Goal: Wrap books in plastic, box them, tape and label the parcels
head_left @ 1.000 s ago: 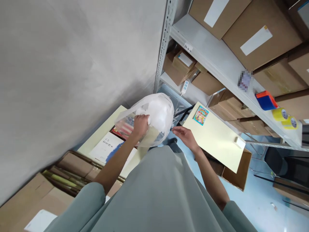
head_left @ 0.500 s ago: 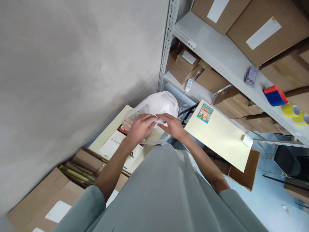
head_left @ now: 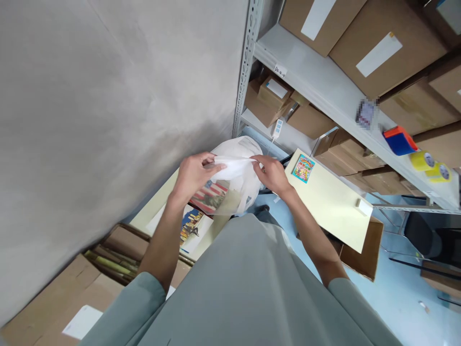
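Observation:
A thin white plastic bag (head_left: 242, 145) sits in front of my body, partly see-through and bulging at the far side. My left hand (head_left: 194, 174) pinches the bag's gathered edge, thumb against fingers. On the opposite end of that edge, my right hand (head_left: 272, 174) grips too, so a folded white strip is stretched between them. Through the film shows a flat piece with red and white stripes (head_left: 213, 196). Below it, a printed picture in blue and yellow (head_left: 190, 225) lies on a pale tabletop (head_left: 153, 211), partly hidden by my left forearm.
A grey wall (head_left: 126, 96) rises on the left. Metal shelving (head_left: 309, 67) with cardboard boxes stands to the right, with yellow tape rolls (head_left: 422, 161) on it. A colourful booklet (head_left: 303, 168) lies on a second cream table (head_left: 331, 204). Cartons (head_left: 54, 288) fill the lower left.
My hands have moved apart from close together, left hand leftward and right hand rightward, stretching the bag's edge between them. The striped piece and the blue-and-yellow picture now show more plainly.

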### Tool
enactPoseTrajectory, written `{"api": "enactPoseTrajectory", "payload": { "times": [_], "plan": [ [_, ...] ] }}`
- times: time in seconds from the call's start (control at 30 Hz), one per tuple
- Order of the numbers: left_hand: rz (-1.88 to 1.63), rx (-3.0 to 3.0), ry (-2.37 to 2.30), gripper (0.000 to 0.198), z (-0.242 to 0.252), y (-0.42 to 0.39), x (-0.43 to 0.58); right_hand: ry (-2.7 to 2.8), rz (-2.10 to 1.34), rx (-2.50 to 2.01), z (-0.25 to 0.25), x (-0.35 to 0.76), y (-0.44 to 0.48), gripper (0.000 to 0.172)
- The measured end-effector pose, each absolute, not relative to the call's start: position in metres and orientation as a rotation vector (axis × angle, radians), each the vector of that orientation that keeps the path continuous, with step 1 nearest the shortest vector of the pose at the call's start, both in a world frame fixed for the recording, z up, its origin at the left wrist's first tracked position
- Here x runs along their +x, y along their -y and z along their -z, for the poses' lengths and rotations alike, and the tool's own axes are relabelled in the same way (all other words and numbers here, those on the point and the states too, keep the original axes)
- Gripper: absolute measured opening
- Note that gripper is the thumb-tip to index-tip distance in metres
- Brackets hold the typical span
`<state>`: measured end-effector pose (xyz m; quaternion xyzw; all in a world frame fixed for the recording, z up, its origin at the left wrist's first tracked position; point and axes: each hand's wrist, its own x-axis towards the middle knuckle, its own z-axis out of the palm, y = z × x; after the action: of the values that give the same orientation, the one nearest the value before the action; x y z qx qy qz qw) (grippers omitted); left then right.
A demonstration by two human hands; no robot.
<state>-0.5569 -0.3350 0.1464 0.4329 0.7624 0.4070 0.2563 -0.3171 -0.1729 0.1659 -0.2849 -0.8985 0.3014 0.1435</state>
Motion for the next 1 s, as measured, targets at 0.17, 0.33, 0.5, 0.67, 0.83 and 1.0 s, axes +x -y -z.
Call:
{"api": "enactPoseTrajectory", "payload": {
  "times": [0.17, 0.33, 0.5, 0.67, 0.83, 1.0],
  "plan": [
    [-1.112, 1.317, -2.089, 0.025, -0.168, 0.325, -0.558, 2.537, -0.798, -0.865, -0.179, -0.299, 0.158, 0.028],
    [-1.043, 1.471, -2.071, 0.033, -0.182, 0.314, -0.554, 2.434, -0.668, -1.083, -0.192, -0.271, 0.144, 0.022],
    [-0.994, 1.533, -1.974, 0.035, -0.182, 0.3, -0.545, 2.117, -0.857, -1.117, -0.193, -0.234, 0.125, 0.04],
    [-1.018, 1.569, -1.863, 0.039, -0.176, 0.289, -0.536, 1.769, -0.982, -1.168, -0.191, -0.186, 0.106, 0.046],
    [-0.878, 1.634, -1.972, 0.022, -0.148, 0.28, -0.537, 1.605, -1.087, -1.15, -0.193, -0.151, 0.11, 0.046],
    [-0.824, 1.708, -2.103, 0.026, -0.132, 0.272, -0.536, 1.539, -1.156, -1.172, -0.195, -0.143, 0.122, 0.049]
  ]
}}
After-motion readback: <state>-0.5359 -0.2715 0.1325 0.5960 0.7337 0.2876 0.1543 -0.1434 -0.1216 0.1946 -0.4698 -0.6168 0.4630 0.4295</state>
